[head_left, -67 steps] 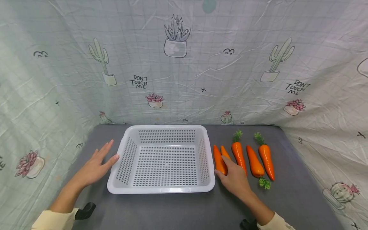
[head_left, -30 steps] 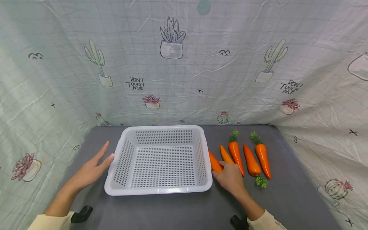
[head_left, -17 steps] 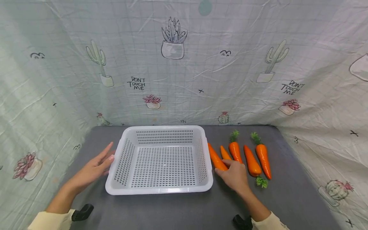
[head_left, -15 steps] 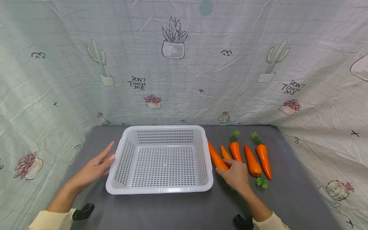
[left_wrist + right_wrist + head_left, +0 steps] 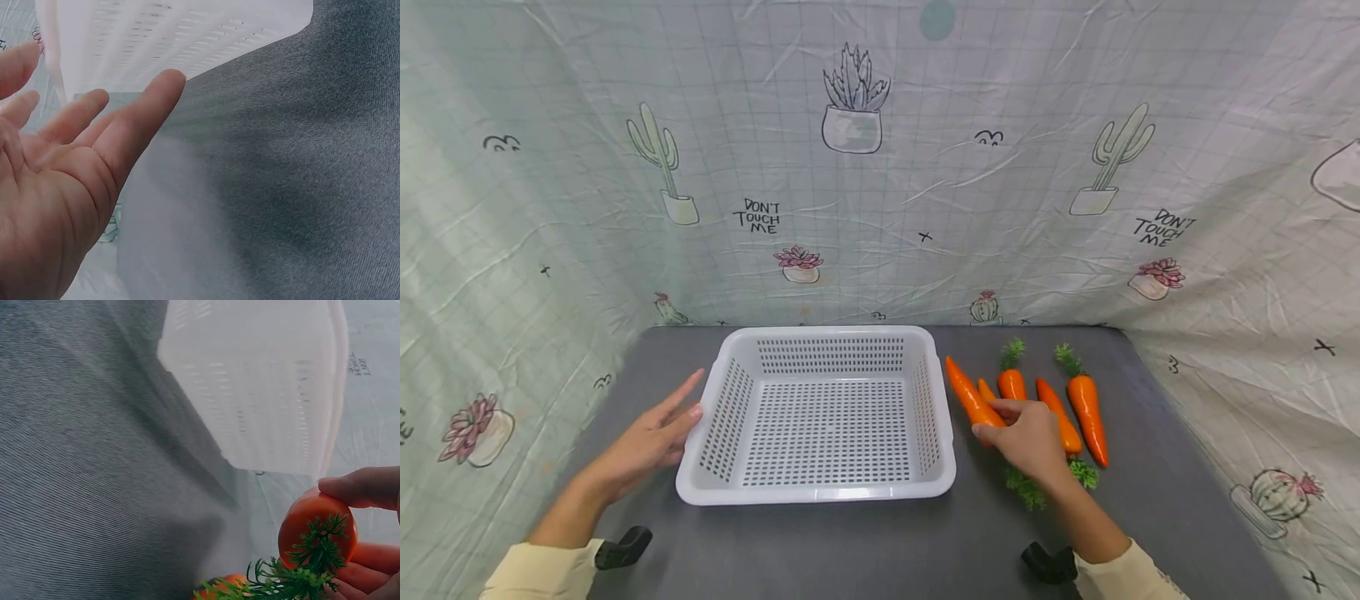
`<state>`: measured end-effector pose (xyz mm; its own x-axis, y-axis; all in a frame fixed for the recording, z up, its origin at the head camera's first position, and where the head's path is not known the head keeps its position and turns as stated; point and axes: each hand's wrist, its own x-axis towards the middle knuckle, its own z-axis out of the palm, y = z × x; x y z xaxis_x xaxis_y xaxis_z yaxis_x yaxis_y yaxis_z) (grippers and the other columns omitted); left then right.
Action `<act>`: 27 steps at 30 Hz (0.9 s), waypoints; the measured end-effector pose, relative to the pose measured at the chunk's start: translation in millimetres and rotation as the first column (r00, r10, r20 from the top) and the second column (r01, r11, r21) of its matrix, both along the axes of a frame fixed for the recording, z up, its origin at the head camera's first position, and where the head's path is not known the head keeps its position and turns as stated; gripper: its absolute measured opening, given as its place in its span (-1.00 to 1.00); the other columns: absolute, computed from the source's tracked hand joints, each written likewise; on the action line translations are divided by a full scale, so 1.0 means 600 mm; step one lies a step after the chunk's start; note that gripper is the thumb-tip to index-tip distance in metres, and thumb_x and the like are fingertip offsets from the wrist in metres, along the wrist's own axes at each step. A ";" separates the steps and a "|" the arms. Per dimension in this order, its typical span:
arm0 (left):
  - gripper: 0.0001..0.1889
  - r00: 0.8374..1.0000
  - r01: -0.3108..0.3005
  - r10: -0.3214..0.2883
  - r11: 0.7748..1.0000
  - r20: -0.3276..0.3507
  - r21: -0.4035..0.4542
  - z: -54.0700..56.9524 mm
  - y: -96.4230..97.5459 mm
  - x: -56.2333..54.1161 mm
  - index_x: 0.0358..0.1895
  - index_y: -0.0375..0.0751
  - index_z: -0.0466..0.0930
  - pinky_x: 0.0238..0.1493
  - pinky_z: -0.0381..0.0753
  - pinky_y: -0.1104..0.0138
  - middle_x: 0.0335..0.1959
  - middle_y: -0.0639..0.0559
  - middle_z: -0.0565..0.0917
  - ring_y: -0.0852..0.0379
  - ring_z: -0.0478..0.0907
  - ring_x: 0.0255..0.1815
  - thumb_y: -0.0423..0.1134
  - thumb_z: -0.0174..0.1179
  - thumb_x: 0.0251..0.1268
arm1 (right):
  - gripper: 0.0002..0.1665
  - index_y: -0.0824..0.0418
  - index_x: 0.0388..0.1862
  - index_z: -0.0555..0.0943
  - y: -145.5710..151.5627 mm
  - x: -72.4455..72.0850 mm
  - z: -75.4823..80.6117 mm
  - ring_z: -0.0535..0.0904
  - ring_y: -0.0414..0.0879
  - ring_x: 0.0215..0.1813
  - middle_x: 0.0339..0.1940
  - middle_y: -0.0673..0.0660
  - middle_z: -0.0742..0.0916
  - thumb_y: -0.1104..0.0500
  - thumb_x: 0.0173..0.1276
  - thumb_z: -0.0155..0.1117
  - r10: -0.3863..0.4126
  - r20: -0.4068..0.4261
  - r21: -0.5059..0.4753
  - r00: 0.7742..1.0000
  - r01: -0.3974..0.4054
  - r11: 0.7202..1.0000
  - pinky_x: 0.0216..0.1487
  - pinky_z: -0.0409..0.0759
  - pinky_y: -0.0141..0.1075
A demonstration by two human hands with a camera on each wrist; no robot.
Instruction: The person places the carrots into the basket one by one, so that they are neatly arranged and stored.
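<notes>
My right hand (image 5: 1033, 433) grips an orange carrot (image 5: 967, 392) near its thick end, between thumb and fingers. Its tip points away, beside the basket's right wall. In the right wrist view the carrot's blunt end (image 5: 297, 534) with green leaves faces the camera and looks raised off the table. My left hand (image 5: 643, 442) is held with straight fingers at the left side of the white plastic basket (image 5: 816, 497); whether the thumb touches the rim is unclear. A smaller carrot (image 5: 985, 388) lies partly hidden behind the held one. No carrot lies in the basket.
Further right on the grey table (image 5: 820, 550) lie a leafy carrot (image 5: 1012, 383), another pointing tip-away (image 5: 1052, 404) and a third, leafy one (image 5: 1087, 417). A printed cloth (image 5: 880, 192) hangs behind and at the sides. Black wrist mounts (image 5: 625, 550) sit at both cuffs.
My right hand took hold of the leftmost carrot, tilted it against the basket's side, and has now raised it slightly, away and rightward. The left hand has barely moved.
</notes>
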<state>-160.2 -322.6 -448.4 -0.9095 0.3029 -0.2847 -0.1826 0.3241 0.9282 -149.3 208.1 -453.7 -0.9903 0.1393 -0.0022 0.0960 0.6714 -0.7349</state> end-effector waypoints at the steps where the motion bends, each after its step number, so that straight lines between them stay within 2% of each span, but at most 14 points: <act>1: -0.20 1.000 -0.002 0.002 1.000 0.008 0.004 -0.001 0.001 0.000 0.72 0.32 -0.38 0.08 0.71 0.07 0.66 -0.46 0.07 -0.15 0.63 0.31 0.05 -0.04 0.70 | -0.40 0.37 0.18 0.72 0.001 -0.001 0.003 0.72 0.00 -0.21 0.06 0.36 0.81 0.11 0.21 0.60 0.001 0.008 -0.014 1.000 -0.001 1.000 -0.31 0.65 -0.27; 4: -0.20 1.000 -0.003 0.002 1.000 0.024 0.016 -0.003 0.005 0.000 0.73 0.25 -0.35 0.02 0.72 0.04 0.60 -0.49 0.19 -0.10 0.68 0.22 0.04 -0.03 0.70 | -0.40 0.37 0.18 0.72 0.003 -0.002 0.012 0.72 -0.01 -0.23 0.07 0.38 0.80 0.12 0.20 0.60 0.003 0.027 -0.049 1.000 -0.002 0.999 -0.34 0.66 -0.28; 7: -0.21 1.000 0.000 -0.001 1.000 0.029 0.026 -0.004 0.007 0.001 0.73 0.22 -0.32 0.01 0.72 0.03 0.60 -0.50 0.18 -0.08 0.68 0.20 0.03 -0.04 0.70 | -0.40 0.36 0.18 0.72 0.006 -0.005 0.018 0.74 0.00 -0.23 0.04 0.38 0.81 0.12 0.20 0.61 0.009 0.029 -0.065 1.000 -0.007 0.998 -0.36 0.69 -0.26; 13: -0.24 0.999 0.014 -0.016 0.998 0.037 0.059 -0.008 0.009 0.001 0.74 0.17 -0.30 0.07 0.70 0.01 0.64 -0.48 0.08 -0.08 0.58 0.33 0.01 -0.06 0.72 | -0.39 0.31 0.20 0.72 0.007 -0.007 0.032 0.76 0.04 -0.14 0.08 0.37 0.80 0.09 0.20 0.62 0.015 0.059 -0.079 0.998 -0.010 0.997 -0.26 0.74 -0.20; 27: -0.22 0.997 0.004 -0.010 0.997 0.071 0.081 -0.010 0.010 0.003 0.73 0.28 -0.32 0.14 0.67 0.02 0.70 -0.39 -0.03 -0.11 0.45 0.45 0.04 -0.04 0.71 | -0.40 0.30 0.20 0.72 0.007 -0.019 0.069 0.77 -0.01 -0.18 0.06 0.35 0.80 0.13 0.19 0.62 0.040 0.129 -0.119 0.991 -0.025 0.993 -0.23 0.75 -0.22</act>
